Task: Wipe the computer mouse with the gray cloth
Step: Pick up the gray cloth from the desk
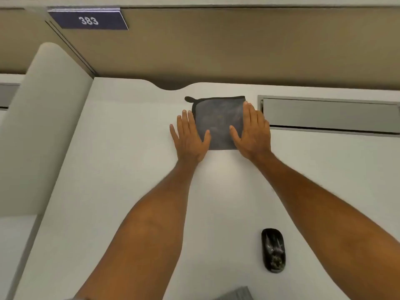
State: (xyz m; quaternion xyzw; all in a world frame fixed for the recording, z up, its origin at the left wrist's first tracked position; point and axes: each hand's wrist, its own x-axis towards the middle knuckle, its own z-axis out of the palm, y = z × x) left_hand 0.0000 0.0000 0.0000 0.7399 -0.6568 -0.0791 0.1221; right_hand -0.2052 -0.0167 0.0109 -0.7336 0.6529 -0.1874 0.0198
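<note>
Mouse (273, 250), black and glossy, lies on the white desk (108, 191) near the front edge, just to the inside of the right forearm and well apart from both hands. Farther back, the gray cloth (217, 124) sits folded into a square with dark edging and a small loop at its far left corner. Both hands rest flat on it, palms down and fingers spread wide, gripping nothing. The left hand (190, 137) covers the cloth's left edge, with its outer fingers on the bare desk. The right hand (252, 131) covers the right edge. To the right of the cloth, a gray metal flap (329, 113) is set into the desk. Behind the desk stands a tan partition (238, 46) bearing a dark blue sign (87, 19) that reads 383. At the bottom edge a gray ribbed thing (238, 294) shows only partly, and I cannot tell what it is
</note>
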